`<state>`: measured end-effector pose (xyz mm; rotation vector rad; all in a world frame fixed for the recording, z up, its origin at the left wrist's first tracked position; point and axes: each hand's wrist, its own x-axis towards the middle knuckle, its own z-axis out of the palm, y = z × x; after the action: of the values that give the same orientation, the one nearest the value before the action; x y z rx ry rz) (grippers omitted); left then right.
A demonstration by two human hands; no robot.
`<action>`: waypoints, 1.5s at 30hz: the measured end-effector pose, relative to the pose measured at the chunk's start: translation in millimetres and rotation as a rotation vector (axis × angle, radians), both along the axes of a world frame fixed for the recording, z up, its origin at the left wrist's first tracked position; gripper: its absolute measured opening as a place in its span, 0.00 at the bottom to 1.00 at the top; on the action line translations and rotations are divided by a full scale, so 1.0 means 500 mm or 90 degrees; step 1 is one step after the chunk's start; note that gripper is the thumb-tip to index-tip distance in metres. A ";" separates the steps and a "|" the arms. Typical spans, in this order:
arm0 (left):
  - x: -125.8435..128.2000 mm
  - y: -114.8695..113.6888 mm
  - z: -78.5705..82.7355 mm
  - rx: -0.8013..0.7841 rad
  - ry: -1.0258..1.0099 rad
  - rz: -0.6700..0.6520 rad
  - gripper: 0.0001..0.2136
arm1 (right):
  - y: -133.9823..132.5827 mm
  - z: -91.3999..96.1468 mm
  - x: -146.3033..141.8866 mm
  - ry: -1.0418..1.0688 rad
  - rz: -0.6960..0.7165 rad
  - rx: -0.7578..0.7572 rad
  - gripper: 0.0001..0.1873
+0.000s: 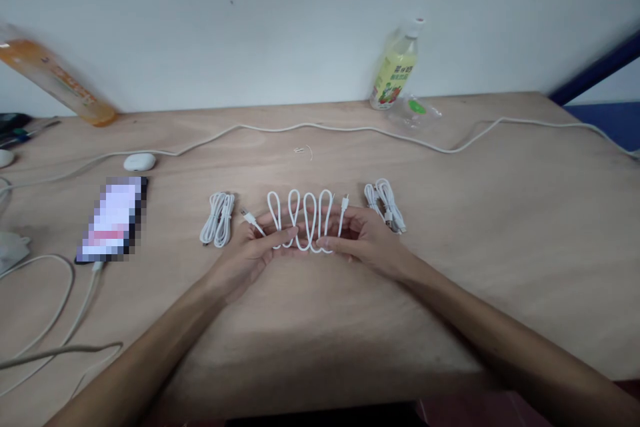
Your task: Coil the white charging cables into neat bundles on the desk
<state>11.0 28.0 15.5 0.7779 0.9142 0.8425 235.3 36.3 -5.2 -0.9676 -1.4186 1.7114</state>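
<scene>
A white USB cable (pixel 310 217), folded into several upright loops, spans the space between my two hands. My left hand (pixel 255 243) is closed on the left loops, its thumb pressing on top and its fingers underneath. From the other side my right hand (pixel 367 240) grips the right loops the same way. One plug (pixel 247 215) sticks out by my left fingers, and the other plug (pixel 345 203) points up by my right fingers. A bundled white cable (pixel 218 219) lies left of my left hand. Another bundled cable (pixel 386 205) lies just beyond my right hand.
At left are a phone (pixel 113 220) with a cord plugged in and a white earbud case (pixel 139 161). A long white cord (pixel 310 125) crosses the wooden table (pixel 475 267). An orange drink bottle (pixel 60 83) and a yellow-green bottle (pixel 396 67) stand along the wall, near a plastic wrapper (pixel 415 112).
</scene>
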 end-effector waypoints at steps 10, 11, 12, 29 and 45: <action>-0.003 -0.002 -0.009 -0.003 -0.003 -0.005 0.25 | 0.003 -0.005 0.001 0.009 0.004 0.011 0.18; -0.003 -0.002 -0.008 0.002 -0.005 -0.006 0.25 | 0.003 -0.004 0.000 0.004 0.001 0.009 0.18; -0.002 -0.002 -0.008 0.005 -0.005 -0.006 0.26 | 0.003 -0.003 0.000 0.002 -0.002 0.008 0.17; 0.000 -0.005 0.003 -0.027 0.007 0.011 0.26 | 0.002 -0.004 0.001 0.001 0.002 0.001 0.18; 0.003 -0.005 0.009 -0.008 0.017 0.008 0.26 | 0.002 -0.005 0.001 0.002 -0.007 -0.010 0.19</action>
<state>12.5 25.4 20.2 0.7746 0.9478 0.8383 235.7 37.2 -7.8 -0.9789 -1.3986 1.7173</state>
